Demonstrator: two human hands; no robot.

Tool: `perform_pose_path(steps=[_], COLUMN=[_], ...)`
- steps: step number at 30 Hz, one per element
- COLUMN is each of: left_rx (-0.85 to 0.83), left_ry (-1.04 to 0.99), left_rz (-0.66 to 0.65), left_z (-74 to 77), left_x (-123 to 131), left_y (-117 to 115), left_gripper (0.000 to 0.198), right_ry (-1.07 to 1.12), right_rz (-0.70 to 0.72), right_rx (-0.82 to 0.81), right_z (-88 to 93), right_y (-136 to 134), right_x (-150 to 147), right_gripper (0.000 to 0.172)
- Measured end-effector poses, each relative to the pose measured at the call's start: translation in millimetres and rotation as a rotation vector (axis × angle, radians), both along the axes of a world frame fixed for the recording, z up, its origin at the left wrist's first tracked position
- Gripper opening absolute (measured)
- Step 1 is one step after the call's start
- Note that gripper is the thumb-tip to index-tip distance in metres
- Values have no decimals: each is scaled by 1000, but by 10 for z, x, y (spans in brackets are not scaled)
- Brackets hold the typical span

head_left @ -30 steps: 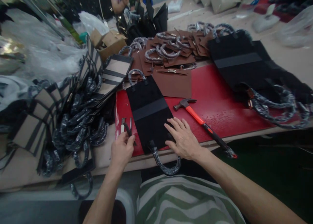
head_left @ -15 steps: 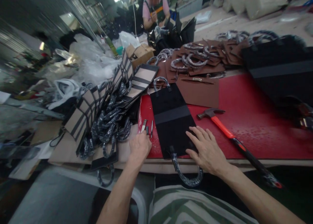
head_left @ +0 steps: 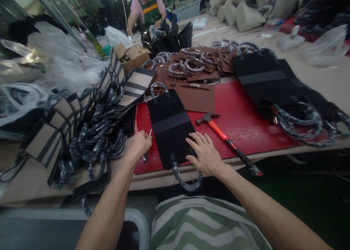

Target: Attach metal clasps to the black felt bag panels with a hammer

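Note:
A black bag panel [head_left: 169,126] with wrapped handles at both ends lies on the red mat [head_left: 246,122] in front of me. My right hand [head_left: 205,154] rests flat on its near right corner, fingers spread. My left hand [head_left: 139,144] is closed at the panel's left edge around a small metal tool [head_left: 150,132] whose tip pokes up past the fingers. Another small tool [head_left: 144,157] lies on the mat just under that hand. A hammer [head_left: 224,136] with an orange handle lies right of the panel.
Beige-and-black panels with wrapped handles [head_left: 82,126] are heaped at the left. Brown panels [head_left: 195,97] and loose handles lie behind, black bags [head_left: 273,82] at the right. A cardboard box [head_left: 131,55] stands further back. Another person [head_left: 147,7] works at the far end.
My left hand has closed on a small metal tool at the panel's left edge and lifted it off the mat. My right hand has stayed flat on the panel. The head view swung about.

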State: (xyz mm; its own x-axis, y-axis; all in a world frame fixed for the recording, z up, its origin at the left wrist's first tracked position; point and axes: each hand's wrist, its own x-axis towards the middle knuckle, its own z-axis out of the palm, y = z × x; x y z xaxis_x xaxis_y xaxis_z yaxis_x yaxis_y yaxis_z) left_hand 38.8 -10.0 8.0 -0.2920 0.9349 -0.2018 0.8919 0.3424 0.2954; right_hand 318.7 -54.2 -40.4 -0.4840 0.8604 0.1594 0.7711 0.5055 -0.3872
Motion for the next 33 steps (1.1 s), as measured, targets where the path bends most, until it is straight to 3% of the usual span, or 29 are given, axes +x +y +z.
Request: perform_pose_path(steps=[3, 6, 9, 14, 20, 26, 29, 33], left_rx=[37, 75, 218, 400, 426, 410, 354, 304], left_ry=[-540, -1166, -1430, -1516, -1461, -1565, -1458, -1130], left_rz=[168, 234, 229, 204, 147, 134, 119, 11], left_z=[17, -28, -139, -313, -340, -318, -335, -343], left_x=[44, 288, 624, 950, 940, 895, 906, 960], left_y=[-224, -454, -579, -617, -638, -586, -585, -634], left_gripper=[17, 51, 62, 42, 38, 46, 39, 23], right_ry=[15, 16, 12, 5, 18, 21, 30, 36], right_rz=[-1, -3, -5, -8, -10, -6, -9, -7], right_rx=[-5, -13, -14, -9, -7, -14, -10, -5], right_z=[7, 10, 8, 3, -2, 6, 7, 6], right_y=[-2, -1, -1, -6, -8, -5, -7, -10], right_x=[-5, -9, -12, -14, -7, 2, 2, 6], right_gripper=[62, 61, 62, 64, 63, 63, 63, 62])
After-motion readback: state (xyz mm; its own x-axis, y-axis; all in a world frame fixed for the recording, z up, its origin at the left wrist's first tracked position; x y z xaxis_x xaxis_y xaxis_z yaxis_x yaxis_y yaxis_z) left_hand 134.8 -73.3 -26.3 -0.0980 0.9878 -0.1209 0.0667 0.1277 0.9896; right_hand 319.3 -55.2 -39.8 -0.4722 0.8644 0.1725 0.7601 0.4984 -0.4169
